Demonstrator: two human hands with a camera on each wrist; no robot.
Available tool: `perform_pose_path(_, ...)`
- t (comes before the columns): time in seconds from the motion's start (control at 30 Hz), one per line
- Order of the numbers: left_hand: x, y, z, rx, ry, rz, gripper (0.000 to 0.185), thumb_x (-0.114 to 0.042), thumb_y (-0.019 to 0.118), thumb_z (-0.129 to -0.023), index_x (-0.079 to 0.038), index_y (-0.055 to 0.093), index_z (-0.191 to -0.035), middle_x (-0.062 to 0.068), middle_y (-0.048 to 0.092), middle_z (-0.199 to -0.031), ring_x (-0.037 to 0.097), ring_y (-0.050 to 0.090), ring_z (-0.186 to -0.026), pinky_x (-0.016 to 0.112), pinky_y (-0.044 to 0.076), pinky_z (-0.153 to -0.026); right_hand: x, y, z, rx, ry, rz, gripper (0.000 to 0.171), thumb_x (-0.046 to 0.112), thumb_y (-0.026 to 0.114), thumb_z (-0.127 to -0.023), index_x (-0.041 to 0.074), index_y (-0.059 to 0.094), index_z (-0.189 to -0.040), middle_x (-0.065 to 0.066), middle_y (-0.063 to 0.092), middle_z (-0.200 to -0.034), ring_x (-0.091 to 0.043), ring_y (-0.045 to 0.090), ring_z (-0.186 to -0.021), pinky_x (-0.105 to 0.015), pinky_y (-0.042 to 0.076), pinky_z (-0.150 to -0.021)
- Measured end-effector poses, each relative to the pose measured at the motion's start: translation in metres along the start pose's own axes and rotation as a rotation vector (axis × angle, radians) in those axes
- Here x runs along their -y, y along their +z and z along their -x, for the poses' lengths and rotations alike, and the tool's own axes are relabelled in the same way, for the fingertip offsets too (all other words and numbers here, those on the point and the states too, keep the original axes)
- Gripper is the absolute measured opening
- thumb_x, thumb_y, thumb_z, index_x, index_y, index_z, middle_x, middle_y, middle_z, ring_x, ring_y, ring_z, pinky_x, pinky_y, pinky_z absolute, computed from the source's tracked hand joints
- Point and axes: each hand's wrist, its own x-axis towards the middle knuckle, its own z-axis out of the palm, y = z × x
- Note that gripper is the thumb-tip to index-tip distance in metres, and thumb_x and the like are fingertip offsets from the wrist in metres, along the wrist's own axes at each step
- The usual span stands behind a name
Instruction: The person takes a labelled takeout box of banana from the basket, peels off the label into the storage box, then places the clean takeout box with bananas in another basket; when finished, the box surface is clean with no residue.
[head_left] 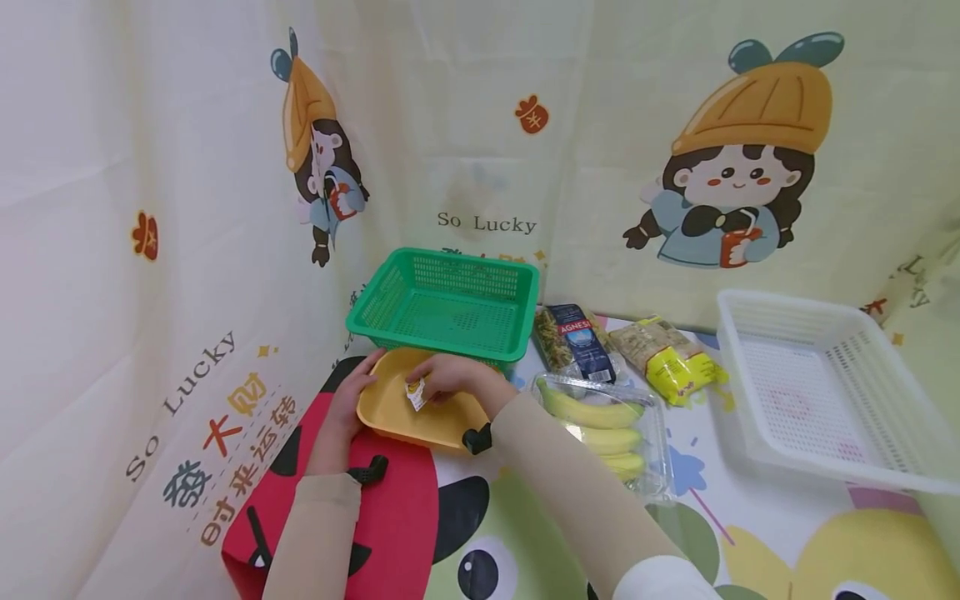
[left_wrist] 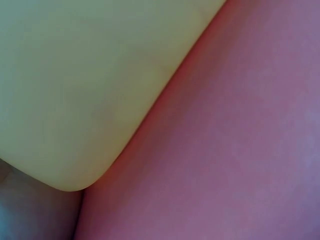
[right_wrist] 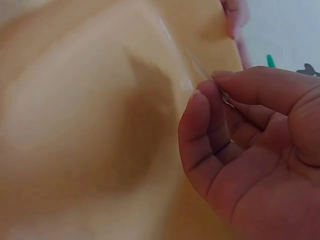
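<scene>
Hands work at a smooth yellow plastic tray (head_left: 390, 408): left hand (head_left: 347, 406) grips its rim, right hand (head_left: 442, 377) pinches a small white label (head_left: 415, 394). Beside it, a blue "AGNESI" packet (head_left: 583, 340).

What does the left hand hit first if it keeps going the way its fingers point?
The left hand already grips the near-left edge of the yellow tray. Its fingers point away and slightly right, so straight on it would probably meet the green basket behind the tray, though depth there is unclear.
</scene>
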Motion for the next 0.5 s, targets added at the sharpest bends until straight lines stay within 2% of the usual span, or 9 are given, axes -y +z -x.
perform_pose_path(0.27,0.001,0.001,0.000,-0.011,-0.002,-0.023,0.057,-0.008,0.027,-0.103,-0.017,0.024,-0.158,0.007,0.018,-0.165,0.024,0.031,-0.144,0.023,0.042,-0.109,-0.004,0.007,-0.006,0.007,0.002,0.106,0.048,0.000,0.062,-0.089,0.007,0.060,-0.136,-0.004,0.054,-0.079,-0.018,0.049,-0.059,-0.026,0.046,-0.059)
perform_pose_path(0.5,0.000,0.001,0.001,-0.017,-0.005,-0.010,0.055,-0.008,0.027,-0.104,-0.017,0.025,-0.158,0.007,0.020,-0.164,0.019,0.038,-0.138,0.020,0.044,-0.105,-0.003,0.011,-0.010,-0.025,0.026,0.179,0.040,0.001,0.062,-0.088,0.007,0.066,-0.128,-0.004,0.057,-0.091,-0.016,0.052,-0.060,-0.023,0.047,-0.058)
